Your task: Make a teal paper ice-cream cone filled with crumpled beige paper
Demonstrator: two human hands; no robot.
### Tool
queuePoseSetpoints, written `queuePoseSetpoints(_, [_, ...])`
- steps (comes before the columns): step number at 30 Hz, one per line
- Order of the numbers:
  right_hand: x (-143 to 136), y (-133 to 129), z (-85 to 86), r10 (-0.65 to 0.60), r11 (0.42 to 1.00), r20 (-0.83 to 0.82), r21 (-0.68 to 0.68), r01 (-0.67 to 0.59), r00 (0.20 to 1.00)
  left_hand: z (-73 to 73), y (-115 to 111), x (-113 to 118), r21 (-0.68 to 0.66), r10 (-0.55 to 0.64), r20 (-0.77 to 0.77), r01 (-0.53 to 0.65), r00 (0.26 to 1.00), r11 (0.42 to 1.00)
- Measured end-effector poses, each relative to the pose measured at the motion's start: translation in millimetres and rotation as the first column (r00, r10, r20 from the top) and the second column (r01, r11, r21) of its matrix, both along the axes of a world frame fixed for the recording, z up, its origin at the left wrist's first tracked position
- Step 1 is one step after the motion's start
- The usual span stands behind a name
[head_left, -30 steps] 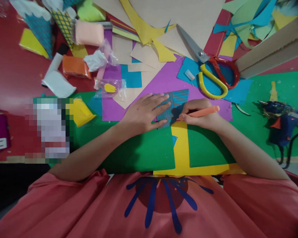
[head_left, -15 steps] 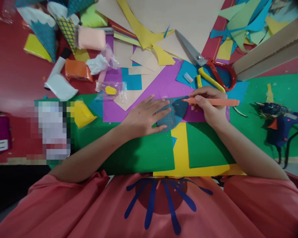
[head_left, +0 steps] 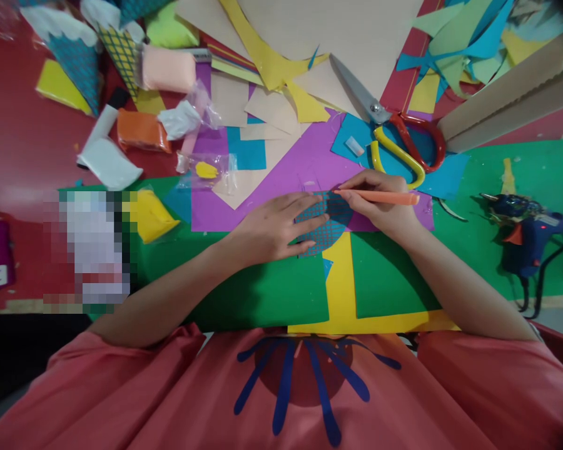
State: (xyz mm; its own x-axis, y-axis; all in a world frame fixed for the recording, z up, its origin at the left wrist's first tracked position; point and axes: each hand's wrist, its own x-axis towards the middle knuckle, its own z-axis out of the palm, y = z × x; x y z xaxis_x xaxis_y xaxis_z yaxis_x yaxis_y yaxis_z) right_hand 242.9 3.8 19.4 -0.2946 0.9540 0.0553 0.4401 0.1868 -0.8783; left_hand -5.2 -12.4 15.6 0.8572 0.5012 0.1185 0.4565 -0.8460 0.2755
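Pen, pinched by right fingers, has moved nearer left fingers, spread over paper. This suggests a fresh stroke.

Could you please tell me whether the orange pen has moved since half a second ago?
Yes. Judged against the scissors, the orange pen, held in the right hand, has shifted to the person's left.

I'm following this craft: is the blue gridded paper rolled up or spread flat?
Spread flat: the blue gridded paper lies under the left hand's outstretched fingers, its lined face showing.
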Motion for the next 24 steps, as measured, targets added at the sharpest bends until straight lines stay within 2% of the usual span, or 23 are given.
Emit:
queuePoseSetpoints(6, [-2.0, 1.0, -0.9, -0.013, 1.000, 0.017, 0.000, 0.013, 1.000, -1.2, 0.2, 0.3, 0.028, -0.012, 0.017, 0.012, 1.000, 1.000])
queuePoseSetpoints(13, [-0.2, 2.1, 0.1, 0.028, 0.999, 0.008, -0.040, -0.027, 1.000, -0.8, -0.2, 0.3, 0.013, -0.003, -0.013, 0.003, 1.000, 1.000])
queuePoseSetpoints(24, [2.2, 1.3, 1.7, 0.096, 0.995, 0.021, -0.019, -0.096, 0.995, -1.4, -0.2, 1.0, 0.010, 0.013, -0.018, -0.012, 1.000, 1.000])
